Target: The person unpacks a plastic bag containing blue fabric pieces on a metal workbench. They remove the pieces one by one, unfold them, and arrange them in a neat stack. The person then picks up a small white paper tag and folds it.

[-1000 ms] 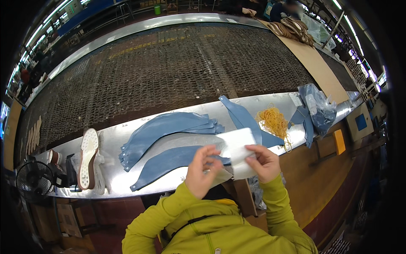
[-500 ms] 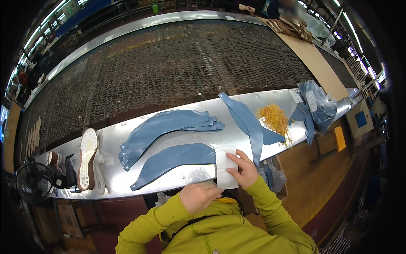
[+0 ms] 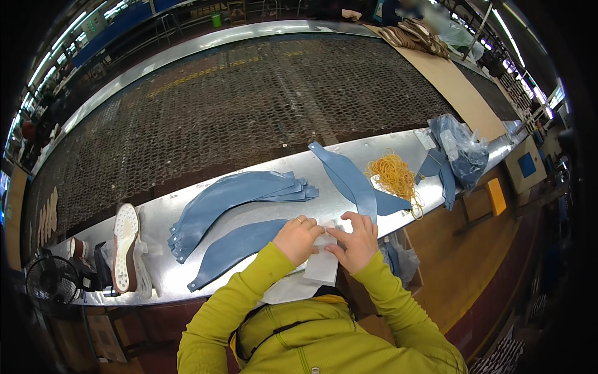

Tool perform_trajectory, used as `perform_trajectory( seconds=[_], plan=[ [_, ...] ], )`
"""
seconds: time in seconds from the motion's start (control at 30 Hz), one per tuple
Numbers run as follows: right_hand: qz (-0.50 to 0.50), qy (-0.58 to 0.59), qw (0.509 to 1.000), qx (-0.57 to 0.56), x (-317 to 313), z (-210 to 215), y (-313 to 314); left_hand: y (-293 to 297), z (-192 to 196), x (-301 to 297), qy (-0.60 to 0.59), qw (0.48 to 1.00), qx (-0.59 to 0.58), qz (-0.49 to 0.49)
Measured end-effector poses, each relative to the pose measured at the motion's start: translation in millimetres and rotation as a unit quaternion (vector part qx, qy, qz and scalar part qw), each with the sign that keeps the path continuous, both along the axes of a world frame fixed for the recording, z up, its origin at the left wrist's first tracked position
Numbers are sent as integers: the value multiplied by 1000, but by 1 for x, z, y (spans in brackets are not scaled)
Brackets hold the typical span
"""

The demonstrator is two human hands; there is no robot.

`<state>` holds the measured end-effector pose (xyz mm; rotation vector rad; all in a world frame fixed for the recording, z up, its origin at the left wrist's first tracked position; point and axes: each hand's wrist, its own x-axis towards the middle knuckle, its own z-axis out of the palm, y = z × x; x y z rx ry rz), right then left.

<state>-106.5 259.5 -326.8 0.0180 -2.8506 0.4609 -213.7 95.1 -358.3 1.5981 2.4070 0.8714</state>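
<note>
My left hand point(image 3: 298, 240) and my right hand point(image 3: 357, 242) meet at the near edge of the metal table, both closed on a small white paper sheet point(image 3: 321, 268). Its upper part is mostly hidden by my fingers. A larger white paper point(image 3: 290, 289) hangs below, against my jacket. Beside my left hand, one curved blue leather-like piece point(image 3: 232, 254) lies flat, its right end covered by the hand. Behind it is a fanned stack of similar blue pieces point(image 3: 227, 201). A few more blue pieces point(image 3: 344, 176) lie crossed just beyond my right hand.
Yellow rubber bands point(image 3: 392, 176) are heaped at the right, near a plastic bag of blue pieces point(image 3: 461, 153). At the left stand a shoe sole point(image 3: 126, 240) and a black fan point(image 3: 50, 280). A mesh conveyor point(image 3: 237, 100) runs behind the table. A co-worker's hand point(image 3: 351, 14) shows far off.
My left hand has risen from the table edge to the paper, beside my right hand. The paper has come off the blue piece toward me, and a larger white paper now shows below.
</note>
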Motion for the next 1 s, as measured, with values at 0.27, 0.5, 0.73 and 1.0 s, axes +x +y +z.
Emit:
perform_trajectory(
  seconds=[0.27,0.5,0.73,1.0],
  plan=[
    [19,-77,992,-97,-2,3,16,-7,-10,-8,-23,998,41,-37],
    [9,-110,963,-244,-11,-11,7,-9,-9,-6,-36,993,113,-26],
    [69,-64,988,-124,-20,-9,11,-7,-16,-8,-26,994,101,-28],
    [69,-272,951,-130,-48,3,14,-6,-10,-3,-9,996,88,0]
  ],
)
